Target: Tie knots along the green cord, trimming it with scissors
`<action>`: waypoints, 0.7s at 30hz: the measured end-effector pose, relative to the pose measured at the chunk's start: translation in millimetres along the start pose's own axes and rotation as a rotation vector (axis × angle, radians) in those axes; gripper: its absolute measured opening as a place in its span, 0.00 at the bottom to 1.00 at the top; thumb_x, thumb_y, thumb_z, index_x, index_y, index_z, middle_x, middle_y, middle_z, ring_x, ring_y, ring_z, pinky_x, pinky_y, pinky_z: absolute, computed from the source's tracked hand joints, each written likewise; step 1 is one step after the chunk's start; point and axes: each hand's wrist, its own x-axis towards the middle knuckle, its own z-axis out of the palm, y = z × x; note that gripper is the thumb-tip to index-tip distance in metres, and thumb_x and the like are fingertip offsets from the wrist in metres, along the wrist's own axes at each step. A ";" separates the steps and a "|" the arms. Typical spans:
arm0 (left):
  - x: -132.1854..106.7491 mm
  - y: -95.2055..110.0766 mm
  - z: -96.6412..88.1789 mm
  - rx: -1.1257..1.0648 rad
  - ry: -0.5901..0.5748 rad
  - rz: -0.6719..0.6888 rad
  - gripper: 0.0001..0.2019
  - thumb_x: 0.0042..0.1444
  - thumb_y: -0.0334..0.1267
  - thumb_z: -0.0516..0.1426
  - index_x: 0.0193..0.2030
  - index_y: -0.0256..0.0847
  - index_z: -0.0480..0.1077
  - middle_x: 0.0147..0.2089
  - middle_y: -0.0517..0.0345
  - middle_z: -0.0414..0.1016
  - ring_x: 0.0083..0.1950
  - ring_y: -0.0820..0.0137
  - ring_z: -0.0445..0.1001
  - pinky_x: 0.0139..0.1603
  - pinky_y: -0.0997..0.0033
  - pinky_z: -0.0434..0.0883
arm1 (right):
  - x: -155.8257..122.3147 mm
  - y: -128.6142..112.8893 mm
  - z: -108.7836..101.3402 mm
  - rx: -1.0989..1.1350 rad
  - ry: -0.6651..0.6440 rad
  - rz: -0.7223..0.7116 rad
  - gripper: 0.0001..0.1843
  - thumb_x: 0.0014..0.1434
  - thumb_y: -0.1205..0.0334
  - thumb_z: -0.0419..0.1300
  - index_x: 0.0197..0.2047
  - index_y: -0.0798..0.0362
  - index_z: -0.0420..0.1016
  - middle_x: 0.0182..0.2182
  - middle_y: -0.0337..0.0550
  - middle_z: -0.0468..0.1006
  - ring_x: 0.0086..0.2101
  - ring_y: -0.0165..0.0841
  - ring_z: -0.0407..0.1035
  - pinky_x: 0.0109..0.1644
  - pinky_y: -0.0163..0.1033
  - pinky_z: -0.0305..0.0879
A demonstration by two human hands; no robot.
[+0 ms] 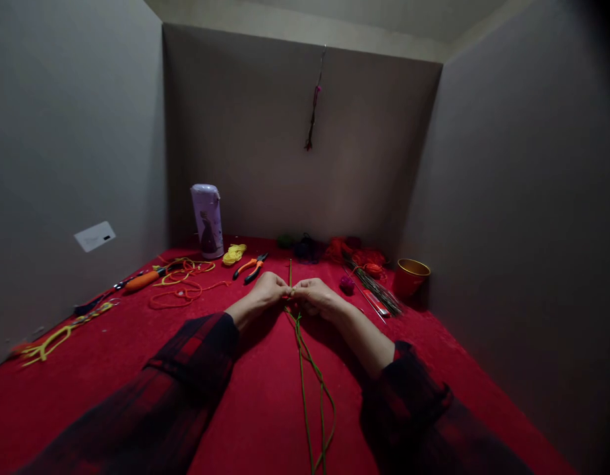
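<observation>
Fingertips meeting in the middle of the red cloth, my left hand [270, 289] and my right hand [315, 295] both pinch a green cord [305, 359]. A short straight stretch of it stands out beyond the fingers. Its long loose strands hang from below my hands and trail toward me in a loop. The exact spot where the fingertips grip, and any knot there, is too small to make out. Pliers with orange and black handles [250, 267] lie just beyond my left hand. A small magenta ball of yarn [347, 284] rests to the right of my right hand.
A purple canister [207, 221] stands at the back left near a yellow yarn bundle [234, 254]. Orange cord [179, 297] and an orange-handled tool [144, 280] lie left. Red yarn [359, 256], a bundle of thin stems [378, 290] and a red cup [411, 278] are right. Grey walls enclose three sides.
</observation>
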 end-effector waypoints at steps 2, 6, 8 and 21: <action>2.7 -1.9 1.9 0.000 0.027 0.012 0.10 0.46 0.32 0.59 0.17 0.34 0.68 0.12 0.67 0.55 0.15 0.81 0.49 0.19 0.74 0.44 | -1.3 -2.7 -2.9 -0.056 0.047 0.009 0.10 0.51 0.61 0.59 0.24 0.54 0.61 0.12 0.28 0.55 0.12 0.19 0.42 0.15 0.29 0.35; -4.0 3.6 5.7 -0.200 0.002 -0.077 0.10 0.49 0.32 0.56 0.18 0.35 0.66 0.10 0.67 0.55 0.13 0.80 0.49 0.17 0.75 0.44 | -12.3 -13.0 -13.7 -0.105 0.024 -0.046 0.10 0.51 0.61 0.60 0.24 0.55 0.63 0.12 0.27 0.55 0.12 0.19 0.43 0.15 0.29 0.36; -9.9 8.3 5.2 -0.351 -0.034 -0.141 0.12 0.50 0.32 0.55 0.18 0.36 0.63 0.10 0.67 0.54 0.12 0.81 0.47 0.16 0.75 0.42 | -19.4 -17.2 -16.1 -0.147 -0.065 -0.093 0.09 0.50 0.60 0.60 0.24 0.55 0.65 0.13 0.28 0.58 0.13 0.19 0.45 0.16 0.29 0.38; -11.5 10.1 8.5 -0.374 0.019 -0.111 0.10 0.51 0.27 0.51 0.20 0.38 0.59 0.13 0.67 0.58 0.10 0.82 0.48 0.14 0.78 0.44 | -167.7 -53.0 33.7 -0.706 -0.453 -0.274 0.11 0.56 0.62 0.53 0.25 0.55 0.71 0.19 0.37 0.71 0.19 0.25 0.61 0.21 0.30 0.52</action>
